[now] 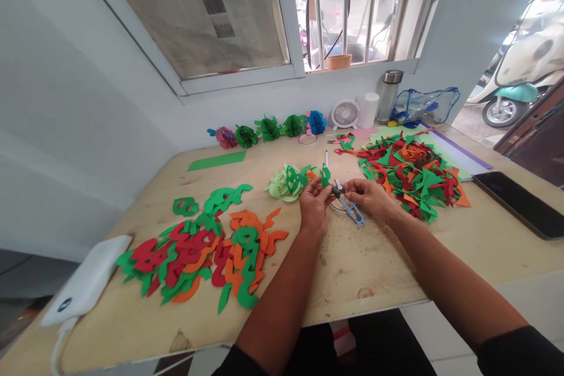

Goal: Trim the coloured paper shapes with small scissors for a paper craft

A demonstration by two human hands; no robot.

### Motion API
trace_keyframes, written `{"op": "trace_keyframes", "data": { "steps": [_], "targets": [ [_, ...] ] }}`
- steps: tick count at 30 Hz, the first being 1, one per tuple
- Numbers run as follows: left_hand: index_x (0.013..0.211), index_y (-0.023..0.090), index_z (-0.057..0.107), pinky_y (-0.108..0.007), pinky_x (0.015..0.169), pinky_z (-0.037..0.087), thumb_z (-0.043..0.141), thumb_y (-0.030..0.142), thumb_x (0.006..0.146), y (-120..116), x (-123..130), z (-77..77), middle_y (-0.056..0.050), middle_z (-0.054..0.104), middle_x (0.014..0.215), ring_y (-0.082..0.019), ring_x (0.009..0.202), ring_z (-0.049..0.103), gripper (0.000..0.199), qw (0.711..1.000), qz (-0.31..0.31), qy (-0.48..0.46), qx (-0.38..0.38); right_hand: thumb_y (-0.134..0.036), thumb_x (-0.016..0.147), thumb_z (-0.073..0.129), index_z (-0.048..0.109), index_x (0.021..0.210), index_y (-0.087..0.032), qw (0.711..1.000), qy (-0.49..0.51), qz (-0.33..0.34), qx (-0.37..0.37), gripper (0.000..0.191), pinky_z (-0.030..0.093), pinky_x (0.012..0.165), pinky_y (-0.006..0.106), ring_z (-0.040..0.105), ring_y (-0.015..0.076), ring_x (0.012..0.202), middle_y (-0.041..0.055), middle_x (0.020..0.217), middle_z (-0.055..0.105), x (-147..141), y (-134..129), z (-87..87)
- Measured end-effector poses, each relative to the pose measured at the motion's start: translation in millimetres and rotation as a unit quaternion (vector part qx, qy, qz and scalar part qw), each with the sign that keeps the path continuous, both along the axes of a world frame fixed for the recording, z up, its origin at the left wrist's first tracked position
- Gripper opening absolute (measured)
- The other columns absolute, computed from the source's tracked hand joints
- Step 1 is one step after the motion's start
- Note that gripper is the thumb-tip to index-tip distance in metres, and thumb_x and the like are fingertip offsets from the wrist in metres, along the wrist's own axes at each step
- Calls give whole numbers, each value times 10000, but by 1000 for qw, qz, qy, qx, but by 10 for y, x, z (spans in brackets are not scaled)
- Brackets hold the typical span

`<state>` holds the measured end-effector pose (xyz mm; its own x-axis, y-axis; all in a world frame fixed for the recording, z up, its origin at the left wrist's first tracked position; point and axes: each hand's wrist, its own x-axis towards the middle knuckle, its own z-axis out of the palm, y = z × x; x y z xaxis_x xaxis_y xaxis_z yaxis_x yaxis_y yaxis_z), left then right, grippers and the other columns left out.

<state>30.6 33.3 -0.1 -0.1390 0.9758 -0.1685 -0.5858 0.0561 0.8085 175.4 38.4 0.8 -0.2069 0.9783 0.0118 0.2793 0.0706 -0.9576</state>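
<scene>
My left hand (314,204) is closed in a pinch on a small green paper piece (325,174). Close by on the right, my right hand (369,196) has its fingers pinched together; what lies between them is too small to make out. Between my hands is a slim light-blue and black tool (352,211), its kind unclear, slanting over a round item (338,206) on the table. Just beyond my left hand sits a cluster of pale-green curled paper (278,183) with darker green and orange bits beside it.
Cut paper curves (189,255) in red, green and orange spread at left. A scrap heap (418,170) lies right, near a phone (522,202). Along the wall stand paper flowers (268,127), a small fan (345,114) and a bottle (389,97). A white power bank (88,279) rests at left.
</scene>
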Motion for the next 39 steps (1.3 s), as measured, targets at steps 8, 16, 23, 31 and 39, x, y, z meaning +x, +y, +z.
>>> {"op": "trace_keyframes", "data": {
  "steps": [8, 16, 23, 31, 39],
  "targets": [
    [903, 154, 574, -241, 606, 485, 756, 214, 482, 4, 10, 4, 38, 554, 693, -90, 620, 580, 463, 1000, 17, 19, 4, -269, 650, 581, 635, 814, -154, 999, -23, -33, 28, 208, 378, 503, 213, 489, 97, 546, -21, 626, 570, -53, -32, 16],
    [923, 148, 588, -237, 594, 499, 761, 192, 470, 12, 16, -9, 47, 530, 678, -70, 584, 552, 487, 1000, 24, 13, 9, -231, 691, 530, 627, 777, -175, 982, -81, -84, 149, 141, 408, 571, 236, 526, 119, 609, 2, 664, 619, -124, -110, 128],
    [924, 154, 588, -236, 603, 499, 761, 210, 482, 10, 8, -12, 46, 521, 684, -74, 604, 553, 477, 999, 21, 29, 9, -231, 717, 521, 634, 784, -181, 973, -116, -95, 174, 141, 422, 610, 250, 547, 131, 645, 16, 713, 648, -135, -126, 140],
    [935, 151, 583, -241, 588, 490, 754, 180, 481, 5, 6, 0, 45, 517, 692, -77, 594, 551, 486, 1000, 17, 20, 9, -231, 724, 522, 635, 783, -177, 971, -124, -95, 179, 138, 418, 611, 247, 548, 132, 651, 19, 720, 649, -135, -127, 132],
    [937, 163, 587, -235, 592, 479, 755, 188, 476, -9, 7, 22, 50, 516, 681, -81, 606, 555, 491, 1000, 16, 16, 9, -237, 720, 519, 623, 733, -179, 968, -146, -101, 175, 119, 401, 598, 244, 533, 128, 624, 11, 675, 626, -145, -142, 156]
  ]
}}
